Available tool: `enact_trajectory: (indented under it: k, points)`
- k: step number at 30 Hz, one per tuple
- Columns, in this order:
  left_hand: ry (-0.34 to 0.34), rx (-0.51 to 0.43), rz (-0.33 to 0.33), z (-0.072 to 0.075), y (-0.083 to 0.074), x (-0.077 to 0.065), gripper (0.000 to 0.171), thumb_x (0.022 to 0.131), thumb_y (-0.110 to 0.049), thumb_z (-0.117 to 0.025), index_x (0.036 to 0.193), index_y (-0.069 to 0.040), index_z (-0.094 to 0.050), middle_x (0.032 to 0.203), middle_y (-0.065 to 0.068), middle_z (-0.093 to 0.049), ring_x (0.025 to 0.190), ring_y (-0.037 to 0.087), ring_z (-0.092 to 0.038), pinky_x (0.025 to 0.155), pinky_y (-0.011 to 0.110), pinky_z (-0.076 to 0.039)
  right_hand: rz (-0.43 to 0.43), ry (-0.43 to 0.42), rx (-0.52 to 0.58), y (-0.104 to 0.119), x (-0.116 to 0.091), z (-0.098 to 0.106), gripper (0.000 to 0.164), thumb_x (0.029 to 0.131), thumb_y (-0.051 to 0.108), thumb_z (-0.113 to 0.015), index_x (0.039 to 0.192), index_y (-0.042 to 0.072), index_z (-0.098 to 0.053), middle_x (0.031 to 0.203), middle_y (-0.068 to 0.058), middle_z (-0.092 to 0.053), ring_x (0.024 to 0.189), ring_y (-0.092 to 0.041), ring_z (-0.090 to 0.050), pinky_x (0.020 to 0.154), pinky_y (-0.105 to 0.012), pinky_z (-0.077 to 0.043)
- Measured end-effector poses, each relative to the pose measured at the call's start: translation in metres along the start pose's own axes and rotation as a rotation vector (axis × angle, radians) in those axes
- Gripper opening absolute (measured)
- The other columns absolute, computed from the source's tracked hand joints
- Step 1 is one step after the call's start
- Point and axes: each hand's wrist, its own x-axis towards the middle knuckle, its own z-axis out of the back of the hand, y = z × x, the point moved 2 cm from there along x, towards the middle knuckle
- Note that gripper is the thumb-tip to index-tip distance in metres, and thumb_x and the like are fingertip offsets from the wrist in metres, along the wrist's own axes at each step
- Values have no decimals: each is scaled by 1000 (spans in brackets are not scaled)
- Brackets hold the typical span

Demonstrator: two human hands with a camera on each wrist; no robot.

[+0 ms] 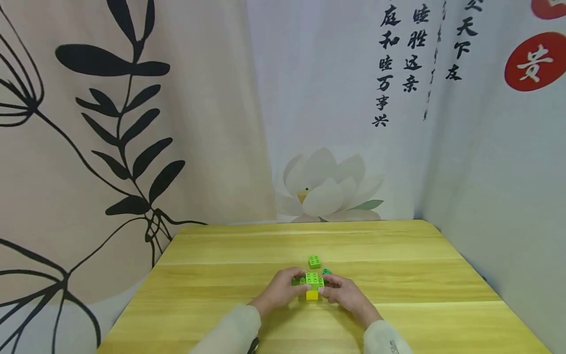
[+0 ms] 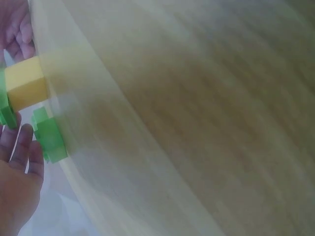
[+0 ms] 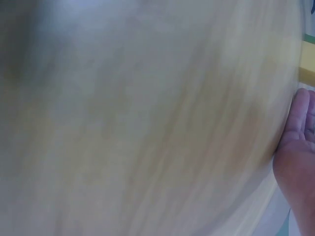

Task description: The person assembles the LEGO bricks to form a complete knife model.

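A small toy building-brick stack [image 1: 312,281] stands on the table, light green on top with a yellow brick [image 1: 311,295] at its base. My left hand [image 1: 283,289] holds the stack from the left, thumb at its front and fingers behind. From the right, my right hand [image 1: 349,296] grips its side between thumb and fingers. In the left wrist view the yellow brick [image 2: 27,82] shows beside the left fingers [image 2: 20,147], with a separate green brick [image 2: 50,138] near them. The right wrist view catches only the yellow edge [image 3: 308,60] beyond the right fingers.
A loose light green brick [image 1: 314,261] lies just behind the stack. A darker green brick [image 1: 326,271] sits by the right fingertips, partly hidden. The wooden table [image 1: 212,275] reaches back to a printed curtain [image 1: 221,123].
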Motion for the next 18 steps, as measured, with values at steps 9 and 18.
enact_trajectory:
  k: [9,18]
  points:
    - [0,-21,-9,-1,2,-2,47,91,-36,-73,127,-8,-64,118,-1,-65,108,17,-59,93,42,-49,-27,-29,-14,-1,-3,2,64,91,29,-74,141,-3,-50,129,-16,-59,106,-23,-59,85,-40,-53]
    - [-121,-30,-6,22,8,-4,47,99,-40,-61,132,-7,-60,114,5,-64,105,22,-58,84,41,-52,-12,-34,-41,-2,3,0,63,88,28,-76,139,-3,-53,124,-13,-61,105,-22,-58,82,-37,-53]
